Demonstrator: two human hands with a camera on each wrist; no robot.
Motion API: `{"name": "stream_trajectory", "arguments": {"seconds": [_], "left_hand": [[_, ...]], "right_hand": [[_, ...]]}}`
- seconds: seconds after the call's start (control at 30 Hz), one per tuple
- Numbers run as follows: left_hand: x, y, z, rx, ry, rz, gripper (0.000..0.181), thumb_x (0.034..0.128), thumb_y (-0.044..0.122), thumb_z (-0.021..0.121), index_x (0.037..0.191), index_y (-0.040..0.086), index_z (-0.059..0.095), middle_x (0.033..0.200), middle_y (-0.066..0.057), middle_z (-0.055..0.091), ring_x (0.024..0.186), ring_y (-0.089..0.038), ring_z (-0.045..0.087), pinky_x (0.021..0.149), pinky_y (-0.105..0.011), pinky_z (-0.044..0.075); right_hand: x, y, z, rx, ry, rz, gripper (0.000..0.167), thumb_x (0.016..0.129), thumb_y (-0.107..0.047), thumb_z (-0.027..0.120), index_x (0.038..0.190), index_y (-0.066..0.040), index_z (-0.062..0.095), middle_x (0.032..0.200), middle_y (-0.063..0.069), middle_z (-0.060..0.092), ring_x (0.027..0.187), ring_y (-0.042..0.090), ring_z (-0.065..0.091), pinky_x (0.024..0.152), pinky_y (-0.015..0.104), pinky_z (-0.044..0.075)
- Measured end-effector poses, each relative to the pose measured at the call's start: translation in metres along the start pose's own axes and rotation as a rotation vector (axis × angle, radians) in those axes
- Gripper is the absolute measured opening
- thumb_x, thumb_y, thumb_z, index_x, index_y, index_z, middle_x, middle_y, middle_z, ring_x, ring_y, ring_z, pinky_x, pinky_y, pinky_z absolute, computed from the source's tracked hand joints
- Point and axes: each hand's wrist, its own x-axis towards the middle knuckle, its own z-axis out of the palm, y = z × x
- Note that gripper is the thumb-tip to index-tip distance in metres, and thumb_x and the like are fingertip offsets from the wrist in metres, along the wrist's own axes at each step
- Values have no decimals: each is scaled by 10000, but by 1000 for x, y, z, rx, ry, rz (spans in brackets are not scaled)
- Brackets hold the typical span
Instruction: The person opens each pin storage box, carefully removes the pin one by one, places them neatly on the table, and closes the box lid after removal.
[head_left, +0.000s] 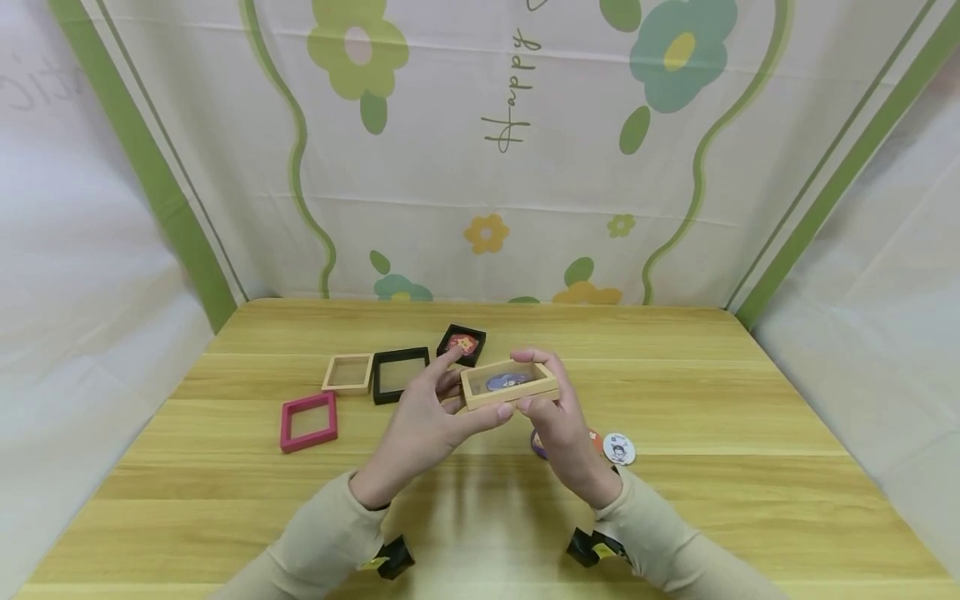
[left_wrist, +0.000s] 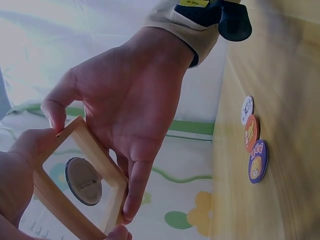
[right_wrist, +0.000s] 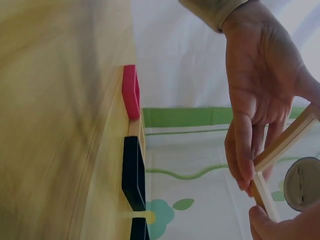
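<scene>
Both hands hold a light wood-coloured display frame (head_left: 480,399) above the table. Inside its clear film sits a round blue-purple pin badge (head_left: 507,381); the wrist views show the grey back and pin of this badge (left_wrist: 84,181). My left hand (head_left: 420,425) grips the left end, thumb along the near edge. At the right end, my right hand (head_left: 562,425) pinches the frame between thumb and fingers. Below the right hand lie a white badge (head_left: 619,448), an orange badge (left_wrist: 251,133) and a purple badge (left_wrist: 258,161), partly hidden in the head view.
On the table's left half lie a pink frame (head_left: 309,440), a small wood-coloured frame (head_left: 348,387) and a larger black frame (head_left: 377,379). Behind my left fingers, a small black frame (head_left: 476,354) contains a red star badge (head_left: 465,343). A flowered cloth (head_left: 450,167) hangs behind the table.
</scene>
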Motion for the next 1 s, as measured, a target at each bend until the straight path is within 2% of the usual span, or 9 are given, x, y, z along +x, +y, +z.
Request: {"name": "stream_trajectory", "arguments": {"seconds": [0.17,0.33,0.53,0.87,1.0], "left_hand": [[0,-2,1,54,-7,11,864,727,345,891,1450,113,479,1436,-2,462,1197,-189,547,959,-350,468],[-1,-3,2,45,-12,4,827,725,348,891,1423,110,517,1439,-21,458,1214,-201,534,980,-357,450],[-1,-3,2,43,-9,15,831,723,342,894,1419,88,516,1423,-11,478,1221,-201,528,997,-374,436],[-1,0,2,60,-5,-15,847,710,356,900,1416,88,517,1433,-1,468,1223,-193,532,965,-328,458],[0,-1,1,15,-18,-52,864,715,339,900,1441,111,490,1404,-29,496,1145,-219,595,858,-351,532]], "right_hand": [[-1,-2,2,38,28,8,557,831,-89,410,1366,35,313,1184,284,441,1011,296,521,843,307,481],[-1,-2,4,84,48,10,585,799,-40,398,1369,56,311,1156,282,474,1010,268,536,853,301,482],[-3,-2,5,111,61,23,578,806,-40,393,1373,39,315,1201,289,456,1048,289,528,881,316,477],[-4,-2,6,120,61,12,551,825,-43,319,1367,56,320,1233,291,390,1020,255,511,831,285,484],[-4,-3,6,115,50,20,547,819,-38,322,1360,42,327,1239,306,394,1037,280,517,849,298,488]]}}
